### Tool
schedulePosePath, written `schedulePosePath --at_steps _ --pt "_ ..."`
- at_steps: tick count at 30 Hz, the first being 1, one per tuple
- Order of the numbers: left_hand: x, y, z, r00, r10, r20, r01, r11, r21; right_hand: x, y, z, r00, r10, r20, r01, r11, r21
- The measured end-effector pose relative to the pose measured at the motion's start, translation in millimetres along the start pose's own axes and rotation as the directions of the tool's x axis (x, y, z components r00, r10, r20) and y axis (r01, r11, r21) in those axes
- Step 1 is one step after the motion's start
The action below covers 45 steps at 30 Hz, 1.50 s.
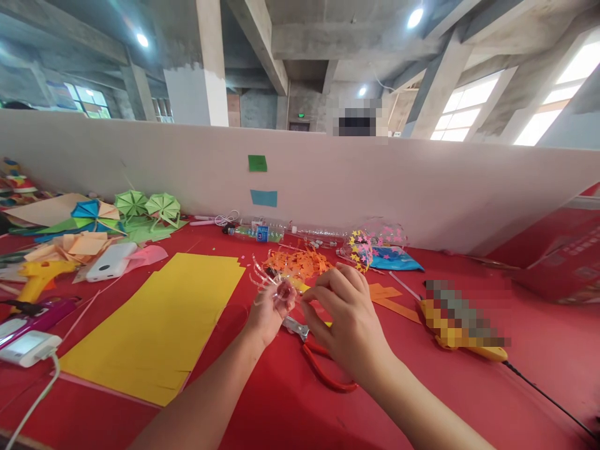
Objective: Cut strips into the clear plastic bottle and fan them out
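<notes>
Near the middle, my left hand (269, 315) is closed on a clear plastic bottle piece (282, 289), whose edge is cut into thin curling strips that fan out to the left. My right hand (345, 315) is beside it with thumb and forefinger pinched together; a small yellow piece (300, 285) shows between the hands, and whether the fingertips hold it is unclear. Below the hands lie red-handled scissors (328, 374), partly covered by my right hand. Behind them is a heap of orange paper stars (302, 262).
Yellow paper sheets (159, 325) lie left of centre. A yellow glue gun (40, 278), white power bank (111, 261) and paper umbrellas (162, 205) are further left. Plastic bottles (262, 234) line the white partition (197, 156). A star-decorated bottle piece (360, 250) and orange strips (391, 303) are right.
</notes>
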<state>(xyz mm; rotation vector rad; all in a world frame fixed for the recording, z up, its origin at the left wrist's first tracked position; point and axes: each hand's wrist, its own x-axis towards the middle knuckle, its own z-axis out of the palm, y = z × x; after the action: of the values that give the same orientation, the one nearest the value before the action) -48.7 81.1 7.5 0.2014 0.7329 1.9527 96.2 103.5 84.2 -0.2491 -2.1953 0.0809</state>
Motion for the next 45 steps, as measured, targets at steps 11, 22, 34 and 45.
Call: schedulePosePath --at_steps 11,22,34,45 --pt "-1.6 -0.1 0.8 0.999 -0.010 -0.049 0.011 1.000 0.009 -5.3 1.2 11.1 0.998 0.032 0.063 -0.029 0.999 -0.036" --pt "-2.0 -1.6 -0.5 0.999 0.045 -0.027 -0.044 0.998 0.048 -0.4 -6.0 -1.1 0.999 0.038 -0.019 -0.035 0.988 0.151" --pt "-5.6 -2.2 1.7 0.988 0.142 0.056 -0.147 0.983 0.113 -3.5 23.1 17.3 0.965 0.257 0.056 -0.257 0.966 -0.008" --pt "-7.9 -3.8 2.1 0.979 0.108 0.173 -0.131 0.983 0.127 -0.4 29.8 18.7 0.911 0.385 0.150 -0.403 0.908 0.114"
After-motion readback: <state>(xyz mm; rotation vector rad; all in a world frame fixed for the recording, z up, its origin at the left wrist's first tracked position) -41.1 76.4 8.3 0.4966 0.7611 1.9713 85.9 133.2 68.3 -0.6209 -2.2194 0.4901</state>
